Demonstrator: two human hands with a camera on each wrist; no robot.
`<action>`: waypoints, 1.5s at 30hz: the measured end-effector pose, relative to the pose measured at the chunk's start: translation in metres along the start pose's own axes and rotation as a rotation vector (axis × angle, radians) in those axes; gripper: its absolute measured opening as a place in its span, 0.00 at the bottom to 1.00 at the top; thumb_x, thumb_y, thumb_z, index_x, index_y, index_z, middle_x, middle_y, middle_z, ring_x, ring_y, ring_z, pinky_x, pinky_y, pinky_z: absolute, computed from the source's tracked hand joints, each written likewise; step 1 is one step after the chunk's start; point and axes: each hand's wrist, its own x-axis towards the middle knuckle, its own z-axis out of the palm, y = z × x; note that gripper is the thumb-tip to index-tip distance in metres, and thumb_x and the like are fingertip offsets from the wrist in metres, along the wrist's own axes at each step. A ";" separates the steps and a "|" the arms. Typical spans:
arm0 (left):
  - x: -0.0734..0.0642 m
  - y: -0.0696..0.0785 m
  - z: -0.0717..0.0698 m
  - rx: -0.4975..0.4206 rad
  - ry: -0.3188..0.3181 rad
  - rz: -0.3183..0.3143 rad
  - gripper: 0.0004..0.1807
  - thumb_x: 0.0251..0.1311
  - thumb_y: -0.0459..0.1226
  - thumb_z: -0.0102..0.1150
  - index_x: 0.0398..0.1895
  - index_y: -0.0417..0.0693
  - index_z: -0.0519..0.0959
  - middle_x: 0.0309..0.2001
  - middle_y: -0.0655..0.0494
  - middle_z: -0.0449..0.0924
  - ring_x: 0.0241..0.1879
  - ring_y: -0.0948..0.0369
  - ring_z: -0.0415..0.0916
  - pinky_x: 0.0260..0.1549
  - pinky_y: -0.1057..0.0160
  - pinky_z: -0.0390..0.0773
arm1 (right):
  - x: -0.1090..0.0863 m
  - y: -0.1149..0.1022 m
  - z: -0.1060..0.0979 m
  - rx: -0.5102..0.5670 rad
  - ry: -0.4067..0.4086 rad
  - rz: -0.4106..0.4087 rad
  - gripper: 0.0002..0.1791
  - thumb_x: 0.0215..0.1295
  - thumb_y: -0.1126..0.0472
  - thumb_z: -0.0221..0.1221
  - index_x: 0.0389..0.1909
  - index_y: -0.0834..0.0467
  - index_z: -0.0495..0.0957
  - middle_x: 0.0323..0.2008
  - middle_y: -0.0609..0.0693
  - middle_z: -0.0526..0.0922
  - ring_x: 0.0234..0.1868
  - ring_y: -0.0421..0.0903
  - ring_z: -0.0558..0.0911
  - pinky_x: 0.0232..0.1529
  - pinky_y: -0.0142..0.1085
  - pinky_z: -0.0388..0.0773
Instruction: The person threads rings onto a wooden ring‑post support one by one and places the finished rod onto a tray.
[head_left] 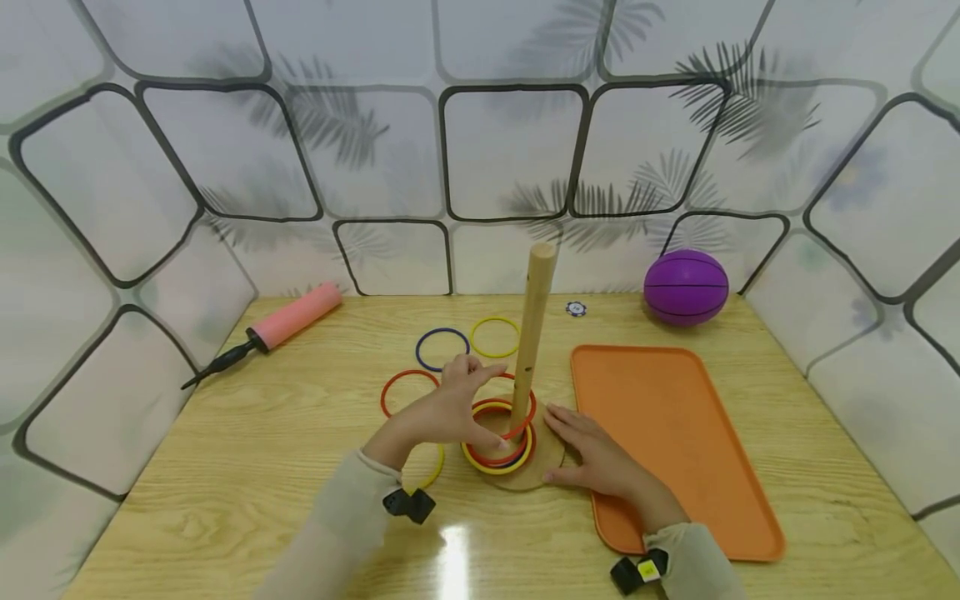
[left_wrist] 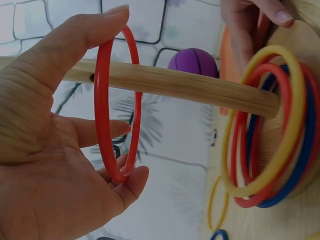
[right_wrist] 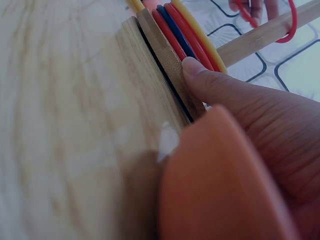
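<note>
A red ring (left_wrist: 102,110) is pinched between the thumb and fingers of my left hand (head_left: 450,408). It loops around the upright wooden peg (head_left: 532,317), above a stack of rings. That stack, red, blue and yellow with a yellow ring (left_wrist: 298,112) on top, encircles the foot of the peg on the round wooden base (head_left: 546,454). My right hand (head_left: 603,458) holds the right edge of this base, its thumb (right_wrist: 196,69) against the rim and its fingers spread further back. Parts of the stack are hidden behind my left hand in the head view.
Left of the base lie a blue ring (head_left: 418,350), a yellow ring (head_left: 495,357), a red ring (head_left: 386,392) and a partly covered yellow ring (head_left: 433,473). An orange tray (head_left: 675,433) is at right, a purple ball (head_left: 686,287) behind it. A pink pump (head_left: 300,318) and a chip (head_left: 576,309) lie further back.
</note>
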 end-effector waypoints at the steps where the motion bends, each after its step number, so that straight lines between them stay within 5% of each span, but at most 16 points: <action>1: 0.000 -0.002 0.002 -0.012 -0.003 -0.009 0.53 0.39 0.44 0.77 0.72 0.49 0.59 0.46 0.50 0.55 0.49 0.53 0.52 0.43 0.57 0.62 | 0.000 0.000 0.000 0.001 0.002 -0.003 0.49 0.52 0.42 0.66 0.69 0.64 0.60 0.70 0.60 0.57 0.70 0.61 0.54 0.66 0.57 0.46; 15: 0.008 -0.031 0.034 0.040 -0.008 -0.090 0.53 0.38 0.48 0.78 0.70 0.48 0.61 0.46 0.51 0.53 0.48 0.52 0.51 0.41 0.57 0.63 | 0.000 -0.002 -0.001 -0.006 -0.018 0.005 0.49 0.54 0.41 0.65 0.70 0.63 0.58 0.71 0.58 0.56 0.71 0.59 0.54 0.67 0.57 0.46; 36: 0.003 -0.044 0.042 0.024 0.052 -0.092 0.52 0.35 0.49 0.79 0.68 0.47 0.65 0.48 0.50 0.56 0.52 0.51 0.53 0.47 0.54 0.65 | 0.000 -0.001 -0.001 -0.002 -0.008 0.006 0.49 0.53 0.43 0.66 0.70 0.63 0.59 0.71 0.58 0.56 0.71 0.59 0.54 0.67 0.57 0.45; 45: -0.005 -0.057 0.038 -0.078 0.066 -0.114 0.48 0.48 0.52 0.70 0.70 0.46 0.61 0.53 0.48 0.55 0.55 0.50 0.50 0.50 0.52 0.63 | -0.002 0.002 0.000 -0.005 0.012 -0.017 0.48 0.52 0.43 0.66 0.69 0.64 0.60 0.70 0.60 0.58 0.70 0.61 0.55 0.66 0.58 0.46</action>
